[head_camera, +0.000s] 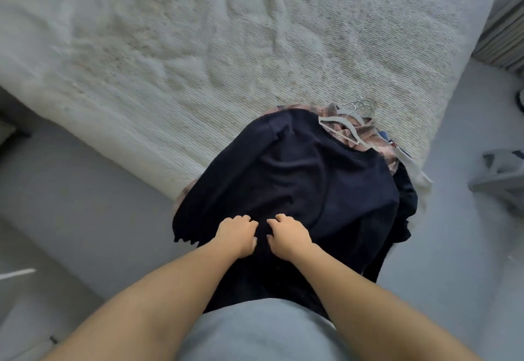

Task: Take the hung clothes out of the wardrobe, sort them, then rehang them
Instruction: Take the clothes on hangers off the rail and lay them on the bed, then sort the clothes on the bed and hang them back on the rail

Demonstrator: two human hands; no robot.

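Observation:
A dark navy garment (306,179) lies on top of a pile of clothes at the near right corner of the bed (170,48) and hangs over its edge. Under it show a pink plaid garment (377,145) and a black one (408,199). White hangers (340,128) with metal hooks (363,104) stick out at the pile's far end. My left hand (236,235) and my right hand (286,237) sit side by side on the navy garment's lower part, fingers curled into the fabric.
The bed carries a white ribbed cover. Grey floor runs along its near side and to the right. A grey object (502,173) lies on the floor at the right, and a radiator or slatted panel (504,37) stands at the upper right.

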